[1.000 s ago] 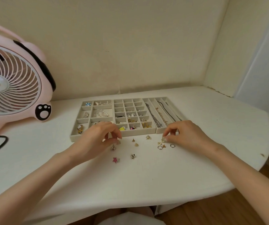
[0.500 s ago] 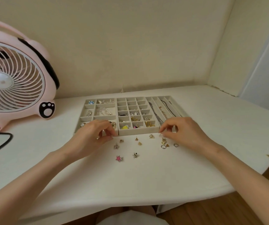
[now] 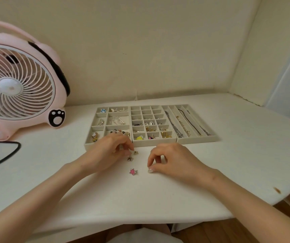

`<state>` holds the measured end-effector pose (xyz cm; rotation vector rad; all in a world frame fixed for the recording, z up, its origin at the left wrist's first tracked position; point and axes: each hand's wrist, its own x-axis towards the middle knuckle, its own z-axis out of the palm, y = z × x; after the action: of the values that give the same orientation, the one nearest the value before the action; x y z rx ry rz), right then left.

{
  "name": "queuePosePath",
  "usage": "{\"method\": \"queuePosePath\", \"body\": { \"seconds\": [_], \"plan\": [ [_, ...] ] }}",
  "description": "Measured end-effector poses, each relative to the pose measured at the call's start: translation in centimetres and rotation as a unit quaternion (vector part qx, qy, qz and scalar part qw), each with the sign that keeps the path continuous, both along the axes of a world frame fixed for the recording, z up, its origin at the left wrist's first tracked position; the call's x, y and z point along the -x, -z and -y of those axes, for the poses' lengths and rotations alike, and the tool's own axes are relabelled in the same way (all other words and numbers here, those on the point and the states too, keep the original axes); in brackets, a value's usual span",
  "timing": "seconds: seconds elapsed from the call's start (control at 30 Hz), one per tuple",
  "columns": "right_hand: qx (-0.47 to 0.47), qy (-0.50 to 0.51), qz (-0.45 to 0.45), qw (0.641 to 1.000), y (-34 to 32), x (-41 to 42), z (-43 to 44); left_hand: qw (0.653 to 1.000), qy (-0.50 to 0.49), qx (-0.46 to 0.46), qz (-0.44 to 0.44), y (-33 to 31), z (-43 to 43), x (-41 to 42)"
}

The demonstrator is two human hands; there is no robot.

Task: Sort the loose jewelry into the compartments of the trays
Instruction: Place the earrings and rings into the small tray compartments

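Observation:
Three beige trays stand side by side: a left tray (image 3: 90, 135), a middle grid tray (image 3: 158, 140) and a right tray (image 3: 200, 139) with long slots holding chains. Many compartments hold small pieces. Loose on the table in front lie a pink star (image 3: 133, 171), a silver star (image 3: 130, 158) and a tiny gold piece (image 3: 136, 152). My left hand (image 3: 105, 152) has curled fingers at the left tray's front edge, fingertips beside the gold piece; whether it holds anything is hidden. My right hand (image 3: 174, 161) pinches a small earring (image 3: 150, 170) right of the pink star and hides other loose pieces.
A pink fan (image 3: 18, 85) stands at the back left, with a black cable (image 3: 11, 155) looping on the table in front of it. Walls close the back and right. The white table (image 3: 158, 199) curves off at the right, with wood floor below.
My right hand has moved left from the cluster of rings to the small earring beside the pink star. My left hand has stayed by the left tray's front edge.

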<state>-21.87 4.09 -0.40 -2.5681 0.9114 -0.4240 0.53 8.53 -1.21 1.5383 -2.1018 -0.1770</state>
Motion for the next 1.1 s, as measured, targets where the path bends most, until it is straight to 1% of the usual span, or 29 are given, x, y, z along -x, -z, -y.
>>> {"method": "queuePosePath", "body": {
  "seconds": [0.17, 0.33, 0.4, 0.5, 0.6, 0.77, 0.83, 0.93, 1.1],
  "plan": [
    [-0.011, 0.007, 0.006, 1.0, 0.1, 0.0, 0.0, 0.999, -0.038, 0.008, -0.032, -0.4, 0.3, 0.2],
    [-0.025, 0.004, 0.018, 1.0, -0.5, 0.3, 0.1, 0.999, -0.036, 0.009, -0.002, -0.6, 1.0, 0.2],
    [-0.039, 0.011, 0.045, 0.998, -1.1, 0.6, 0.7, 1.0, -0.025, 0.008, 0.005, -1.0, 1.5, 0.2],
    [-0.06, 0.036, 0.103, 0.992, -2.1, 1.1, 2.2, 1.0, -0.019, 0.021, -0.008, -2.0, 2.5, 0.3],
    [-0.078, 0.063, 0.143, 0.985, -3.6, 0.9, 4.4, 0.998, -0.039, 0.043, -0.029, -2.8, 3.5, 0.4],
    [-0.076, 0.121, 0.184, 0.972, -5.4, -1.2, 9.8, 0.993, -0.076, 0.067, -0.068, -2.4, 4.5, 0.0],
    [-0.072, 0.138, 0.178, 0.971, -5.6, -2.7, 12.2, 0.991, -0.087, 0.068, -0.076, -1.9, 4.6, -0.3],
    [-0.071, 0.153, 0.141, 0.976, -5.1, -5.5, 15.3, 0.99, -0.098, 0.061, -0.082, -1.2, 4.7, -0.9],
    [-0.071, 0.14, 0.093, 0.983, -4.3, -10.2, 17.9, 0.99, -0.112, 0.067, -0.061, -0.7, 4.5, -1.9]
  ]
}}
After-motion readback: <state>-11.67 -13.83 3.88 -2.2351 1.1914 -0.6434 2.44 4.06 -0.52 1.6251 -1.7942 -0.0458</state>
